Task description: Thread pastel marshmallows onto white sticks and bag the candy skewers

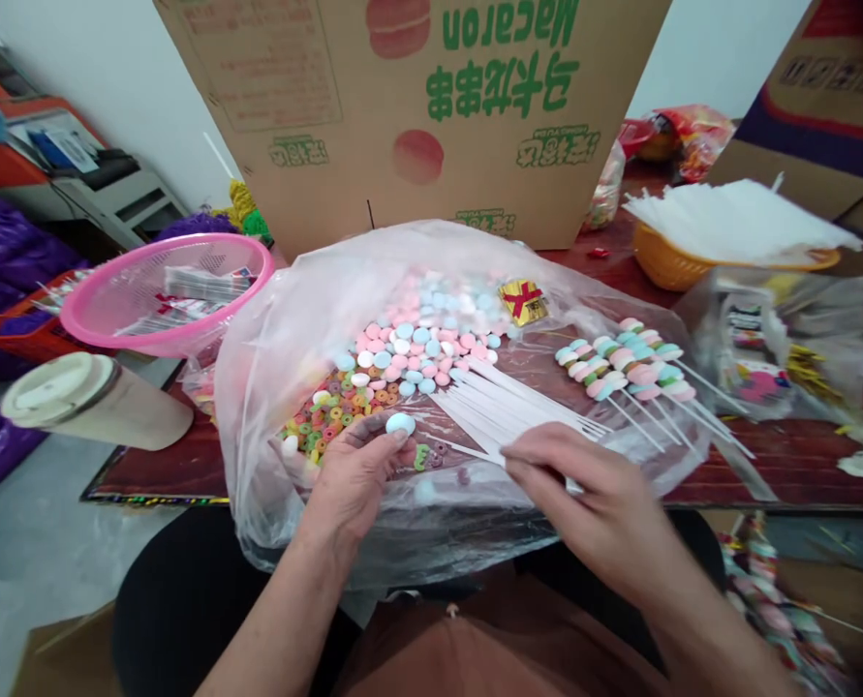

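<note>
My left hand pinches a pale blue round candy at its fingertips, beside a heap of small coloured ring candies. My right hand rests closed on the near ends of a fan of white paper sticks. Both hands lie on a clear plastic bag spread over the table. Behind the sticks is a pile of pink, blue and white round candies. Several finished candy skewers lie to the right.
A large cardboard box stands at the back. A pink basket and a lidded cup lying on its side are at left. An orange bowl of white sticks and packets are at right.
</note>
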Demonstrator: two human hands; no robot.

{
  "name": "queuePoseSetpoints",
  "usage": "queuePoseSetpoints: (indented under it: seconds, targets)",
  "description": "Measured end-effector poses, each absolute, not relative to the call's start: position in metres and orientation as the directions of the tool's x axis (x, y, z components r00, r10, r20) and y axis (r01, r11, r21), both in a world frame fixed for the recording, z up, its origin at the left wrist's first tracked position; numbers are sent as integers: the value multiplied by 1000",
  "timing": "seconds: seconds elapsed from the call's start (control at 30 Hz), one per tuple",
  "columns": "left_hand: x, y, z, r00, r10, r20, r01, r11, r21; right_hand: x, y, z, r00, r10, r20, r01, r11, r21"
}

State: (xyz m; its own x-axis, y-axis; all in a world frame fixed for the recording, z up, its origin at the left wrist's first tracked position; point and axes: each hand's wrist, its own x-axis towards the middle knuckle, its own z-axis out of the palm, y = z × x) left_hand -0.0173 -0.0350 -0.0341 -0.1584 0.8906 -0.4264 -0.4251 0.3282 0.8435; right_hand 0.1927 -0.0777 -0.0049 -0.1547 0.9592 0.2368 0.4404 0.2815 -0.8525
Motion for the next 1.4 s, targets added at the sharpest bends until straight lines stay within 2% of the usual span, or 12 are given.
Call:
queuePoseSetpoints:
  seconds: [0.17,0.23,0.43,0.57,0.67,0.8,0.9,1.0,1.13,1.2,1.27,1.4]
  targets:
    - [-21,-43,-31,-52,891,-451,-442,384,811,175,-35,-61,-335,941,-41,917,316,-242]
    - [-21,-45,-31,-105,901,-422,-397,351,848,176,-31,-66,-332,940,-75,930,313,-192]
    - [-22,-50,-36,-207,898,-389,-261,332,906,196,-29,-46,-199,977,82,742,204,-638]
    - [-21,-51,-41,-191,902,-388,-263,334,905,185,-39,-19,-160,980,121,284,163,-945]
    - [-19,-53,-40,-167,902,-399,-300,339,892,157,-36,-8,-93,985,147,-160,131,-978]
    - [-14,-59,-33,17,895,-446,-535,385,752,117,-19,-17,172,973,151,-347,203,-916]
    - [-13,-61,-28,202,882,-426,-620,452,641,107,-14,-34,255,950,181,-244,244,-938]
    - [-14,-59,-25,156,892,-423,-635,419,649,121,-20,-45,118,953,278,134,262,-956]
    - [-14,-55,-24,77,899,-431,-596,388,703,143,-31,-38,-352,914,204,794,406,-453]
    - [-12,-53,-25,45,902,-428,-566,376,733,149,-36,-29,-443,895,49,881,445,-162]
    - [-11,-52,-26,-47,917,-397,-525,315,790,155,-41,-22,-467,884,-2,883,467,-49]
    - [-10,-51,-28,-168,929,-329,-413,236,879,175,-56,-22,-481,872,89,850,488,-197]
